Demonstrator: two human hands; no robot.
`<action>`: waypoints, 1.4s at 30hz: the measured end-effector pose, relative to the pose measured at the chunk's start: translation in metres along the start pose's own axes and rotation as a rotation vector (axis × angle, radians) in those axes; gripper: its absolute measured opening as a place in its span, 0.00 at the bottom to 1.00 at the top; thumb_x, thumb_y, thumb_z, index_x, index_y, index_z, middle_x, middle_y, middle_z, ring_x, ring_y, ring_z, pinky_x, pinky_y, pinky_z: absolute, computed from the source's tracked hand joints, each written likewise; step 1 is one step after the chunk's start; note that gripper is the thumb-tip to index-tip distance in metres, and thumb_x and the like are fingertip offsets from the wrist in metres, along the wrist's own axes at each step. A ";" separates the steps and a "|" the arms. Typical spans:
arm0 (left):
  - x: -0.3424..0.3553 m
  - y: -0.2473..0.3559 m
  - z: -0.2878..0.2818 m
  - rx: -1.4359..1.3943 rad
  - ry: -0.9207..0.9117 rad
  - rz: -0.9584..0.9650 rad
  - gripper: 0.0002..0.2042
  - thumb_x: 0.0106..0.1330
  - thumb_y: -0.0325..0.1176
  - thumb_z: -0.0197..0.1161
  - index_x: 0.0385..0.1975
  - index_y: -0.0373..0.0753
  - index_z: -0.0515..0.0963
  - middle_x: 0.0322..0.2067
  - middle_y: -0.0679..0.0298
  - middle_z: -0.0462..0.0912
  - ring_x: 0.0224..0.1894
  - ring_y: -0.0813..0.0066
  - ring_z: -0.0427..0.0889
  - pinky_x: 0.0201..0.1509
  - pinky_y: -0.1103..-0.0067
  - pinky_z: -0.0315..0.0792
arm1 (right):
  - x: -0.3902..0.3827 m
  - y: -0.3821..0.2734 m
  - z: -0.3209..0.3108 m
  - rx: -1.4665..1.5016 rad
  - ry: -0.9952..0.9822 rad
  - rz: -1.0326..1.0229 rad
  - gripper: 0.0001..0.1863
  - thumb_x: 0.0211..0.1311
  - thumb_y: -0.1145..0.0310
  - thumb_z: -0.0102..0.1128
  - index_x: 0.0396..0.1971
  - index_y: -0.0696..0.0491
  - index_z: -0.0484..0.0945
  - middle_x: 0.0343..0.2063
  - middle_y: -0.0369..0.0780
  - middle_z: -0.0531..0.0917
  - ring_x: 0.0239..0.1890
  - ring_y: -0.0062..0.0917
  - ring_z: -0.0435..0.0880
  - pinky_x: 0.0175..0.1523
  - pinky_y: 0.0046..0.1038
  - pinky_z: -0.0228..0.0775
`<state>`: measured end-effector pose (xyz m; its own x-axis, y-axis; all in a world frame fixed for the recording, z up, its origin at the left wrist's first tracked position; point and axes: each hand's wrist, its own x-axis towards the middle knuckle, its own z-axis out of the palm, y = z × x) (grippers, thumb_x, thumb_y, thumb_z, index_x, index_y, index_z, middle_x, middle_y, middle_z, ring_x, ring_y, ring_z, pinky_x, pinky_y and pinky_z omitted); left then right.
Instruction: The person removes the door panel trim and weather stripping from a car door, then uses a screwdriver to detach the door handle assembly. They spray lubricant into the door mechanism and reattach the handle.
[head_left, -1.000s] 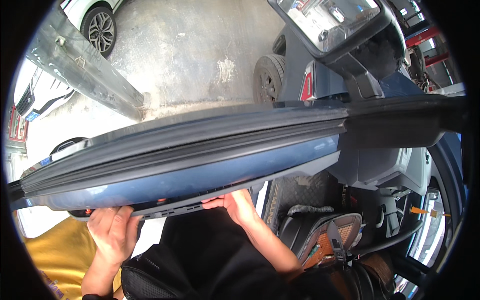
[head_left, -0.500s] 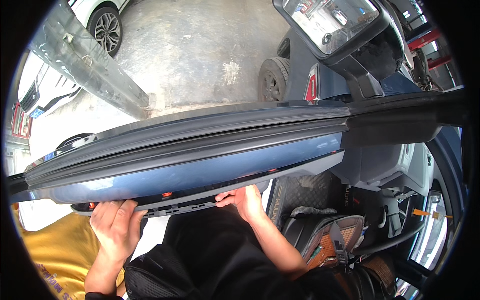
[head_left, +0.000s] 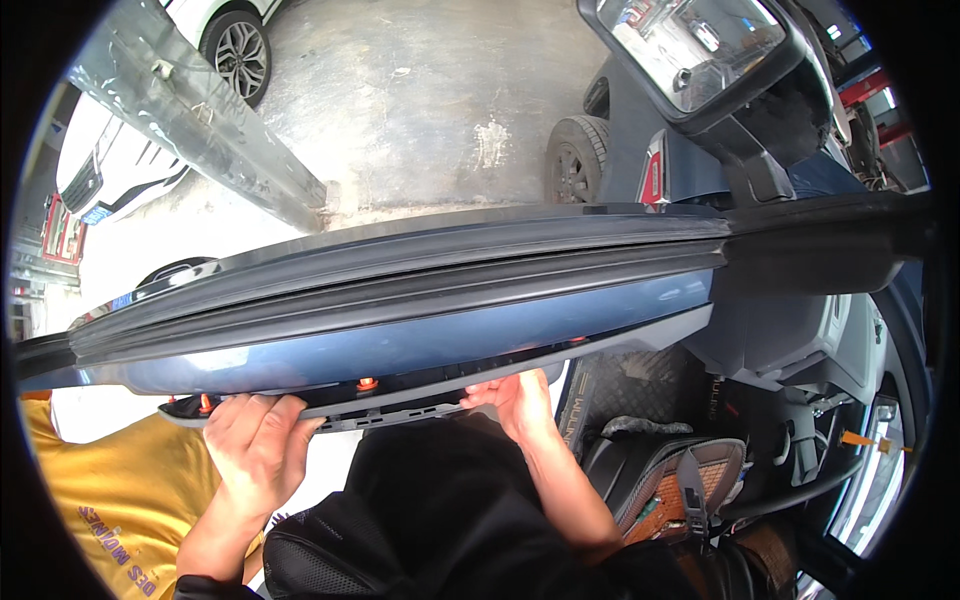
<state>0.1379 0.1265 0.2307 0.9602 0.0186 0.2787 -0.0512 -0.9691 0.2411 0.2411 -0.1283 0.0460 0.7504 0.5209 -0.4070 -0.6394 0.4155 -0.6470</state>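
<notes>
Long grey trim panel (head_left: 650, 334) runs along near side of blue door (head_left: 430, 338), gap showing, orange clip (head_left: 367, 384) in it. Left hand (head_left: 255, 445) curled closed over panel's edge near its left end. Right hand (head_left: 518, 405) half-curled, fingers at panel mid-length; can't tell if gripping.

Blue door metal (head_left: 440, 335), plain grey trim panel (head_left: 630, 333), orange clips (head_left: 367, 384).
The weather strips (head_left: 400, 270) are black, the shirt (head_left: 140, 470) mustard-yellow with purple lettering. Black clothing (head_left: 325, 545) carries a fine mesh pattern on one part; the fender badge (head_left: 654, 175) is red with a pale edge, the concrete floor (head_left: 430, 100) mottled grey with a whitish blotch, the tag (head_left: 856, 438) orange-yellow.
</notes>
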 end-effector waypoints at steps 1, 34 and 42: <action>-0.001 -0.002 0.002 0.003 0.008 0.005 0.14 0.43 0.25 0.73 0.29 0.34 0.76 0.21 0.59 0.76 0.22 0.59 0.74 0.27 0.70 0.67 | 0.001 0.000 -0.002 -0.003 -0.008 -0.021 0.28 0.71 0.46 0.44 0.32 0.61 0.76 0.27 0.48 0.83 0.28 0.34 0.86 0.36 0.38 0.84; -0.007 -0.005 0.002 0.024 -0.026 -0.030 0.14 0.46 0.26 0.72 0.31 0.33 0.75 0.22 0.57 0.75 0.23 0.57 0.73 0.29 0.70 0.66 | 0.002 -0.001 0.004 -0.081 0.072 -0.019 0.31 0.70 0.44 0.46 0.41 0.64 0.71 0.30 0.46 0.80 0.27 0.28 0.83 0.34 0.34 0.83; -0.009 -0.010 0.007 0.027 -0.012 -0.053 0.14 0.45 0.27 0.73 0.30 0.34 0.76 0.24 0.57 0.77 0.25 0.57 0.75 0.30 0.68 0.68 | 0.002 -0.011 0.011 -0.140 0.116 0.014 0.31 0.71 0.47 0.45 0.44 0.67 0.73 0.36 0.50 0.81 0.30 0.33 0.84 0.35 0.35 0.84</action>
<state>0.1319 0.1339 0.2194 0.9646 0.0674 0.2551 0.0071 -0.9731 0.2303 0.2475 -0.1231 0.0593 0.7613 0.4326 -0.4830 -0.6261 0.2967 -0.7211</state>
